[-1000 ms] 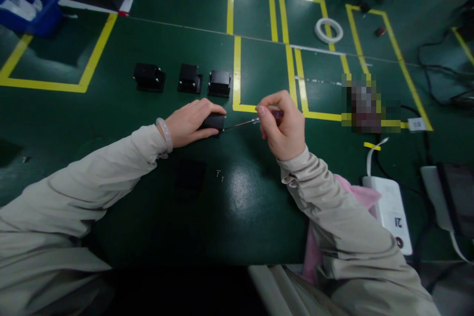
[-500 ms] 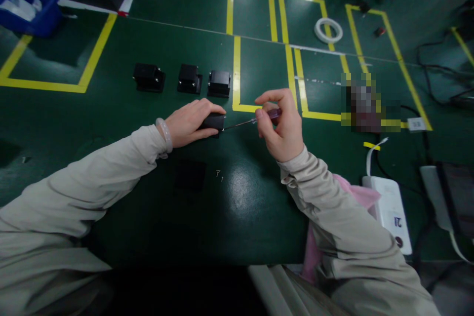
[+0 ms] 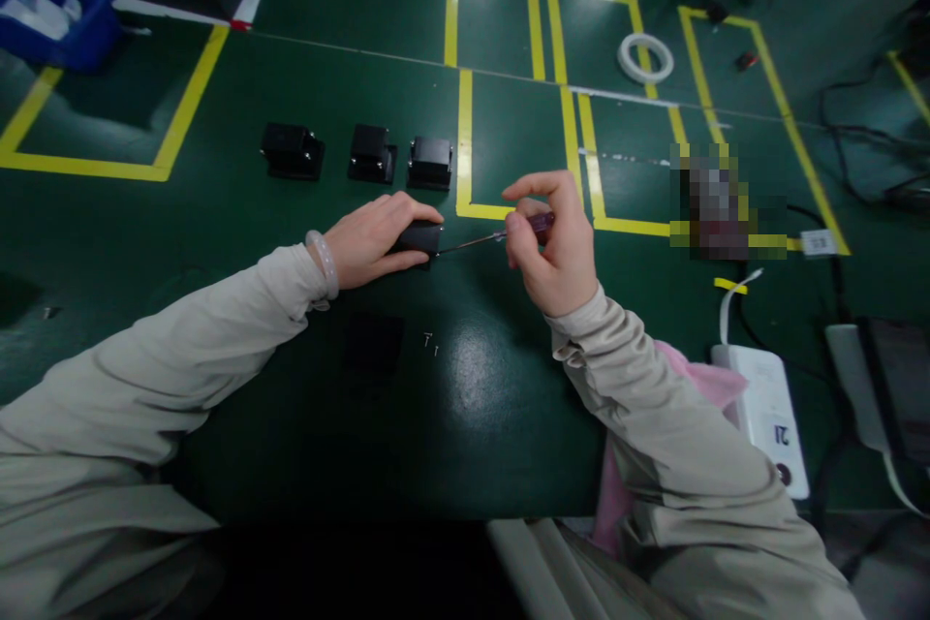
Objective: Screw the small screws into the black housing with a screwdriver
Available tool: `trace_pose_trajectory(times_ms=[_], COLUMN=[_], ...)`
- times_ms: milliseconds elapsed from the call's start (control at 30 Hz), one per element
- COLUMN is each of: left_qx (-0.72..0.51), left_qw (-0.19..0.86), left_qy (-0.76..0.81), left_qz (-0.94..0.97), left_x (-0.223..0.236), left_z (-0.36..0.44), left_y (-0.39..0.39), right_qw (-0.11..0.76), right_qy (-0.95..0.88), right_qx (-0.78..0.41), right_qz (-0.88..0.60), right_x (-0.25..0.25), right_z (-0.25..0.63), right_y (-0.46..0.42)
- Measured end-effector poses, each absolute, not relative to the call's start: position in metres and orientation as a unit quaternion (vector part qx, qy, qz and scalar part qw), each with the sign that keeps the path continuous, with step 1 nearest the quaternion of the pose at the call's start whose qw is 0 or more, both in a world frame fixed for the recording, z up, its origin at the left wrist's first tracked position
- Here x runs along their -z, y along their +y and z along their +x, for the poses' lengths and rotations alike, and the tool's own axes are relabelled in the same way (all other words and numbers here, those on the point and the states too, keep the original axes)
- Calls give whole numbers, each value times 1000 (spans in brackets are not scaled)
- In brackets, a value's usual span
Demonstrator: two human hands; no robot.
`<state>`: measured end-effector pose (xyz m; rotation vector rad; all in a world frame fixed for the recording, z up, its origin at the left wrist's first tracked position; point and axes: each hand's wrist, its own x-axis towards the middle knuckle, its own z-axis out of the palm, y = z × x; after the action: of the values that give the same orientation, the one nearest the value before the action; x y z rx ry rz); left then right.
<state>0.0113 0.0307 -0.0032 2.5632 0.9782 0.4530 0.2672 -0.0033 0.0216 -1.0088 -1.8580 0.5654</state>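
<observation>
Between the thumb and fingers of my left hand [image 3: 378, 237] is a small black box-shaped part [image 3: 419, 238], resting on the green table. My right hand [image 3: 550, 242] grips a screwdriver [image 3: 539, 224] by its purplish handle. The thin shaft points left, and its tip meets the right end of the black part, where a small screw shows. Nearer to me lie two small screws [image 3: 428, 339] beside a flat black plate [image 3: 373, 344]. Beyond my left hand three similar black parts, the nearest one to the right [image 3: 430, 163], stand in a row with shiny screws.
Yellow tape outlines mark the table, with a white tape roll [image 3: 645, 58] at the back. A blue bin [image 3: 58, 15] stands far left. On the right are a white power strip [image 3: 766, 417], cables and a pink cloth [image 3: 701, 376]. A loose screw [image 3: 50, 313] lies left.
The right hand has turned slightly around the screwdriver handle, with the tip still at the black part. My left hand stays in place.
</observation>
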Motion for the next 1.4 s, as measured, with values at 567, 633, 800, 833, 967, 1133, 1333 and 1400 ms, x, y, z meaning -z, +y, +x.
trace_pose_trajectory(times_ms=[567, 633, 800, 833, 967, 1133, 1333, 1400], left_qx=[-155, -154, -153, -153, -154, -156, -156, -153], left_qw=[188, 190, 188, 186, 182, 179, 178, 177], left_qy=[352, 351, 354, 354, 351, 350, 348, 349], left_qz=[904, 904, 903, 904, 906, 906, 907, 907], left_x=[1, 1, 1, 1, 2, 3, 2, 2], left_z=[12, 12, 12, 12, 11, 12, 11, 11], left_y=[30, 30, 30, 30, 30, 31, 30, 30], right_qw=[455, 455, 455, 457, 455, 447, 457, 451], right_qy=[-757, -758, -761, -761, -768, -771, -769, -774], right_qx=[-214, -207, -190, -192, -201, -201, -214, -219], right_qz=[-417, -418, -421, -420, -403, -406, -392, -386], right_x=[-21, -24, -27, -26, -25, -28, -22, -21], right_z=[268, 268, 266, 266, 267, 267, 267, 267], right_y=[-3, -3, -5, -5, -5, -6, -4, -4])
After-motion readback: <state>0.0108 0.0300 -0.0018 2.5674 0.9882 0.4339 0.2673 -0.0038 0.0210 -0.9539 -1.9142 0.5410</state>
